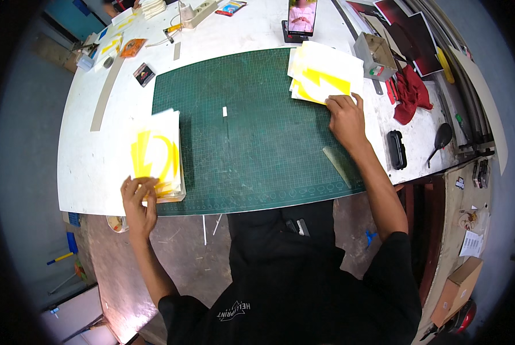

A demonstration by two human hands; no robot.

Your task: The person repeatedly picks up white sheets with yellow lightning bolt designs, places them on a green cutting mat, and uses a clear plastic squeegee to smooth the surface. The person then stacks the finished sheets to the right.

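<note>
A thick stack of white sheets with yellow shapes lies at the left edge of the green cutting mat. My left hand has its bent fingers closed at the near left corner of this stack, on a top sheet. Across the mat, at its far right corner, a looser pile of similar white and yellow sheets lies slightly fanned. My right hand pinches the near right edge of that pile; its fingertips partly hide the sheet edge. A small white scrap lies mid-mat.
Behind the right pile stands a phone on a stand. To the right are a grey metal box, a red cloth, a black case and a black spoon-shaped tool. A small dark box and power strip lie far left.
</note>
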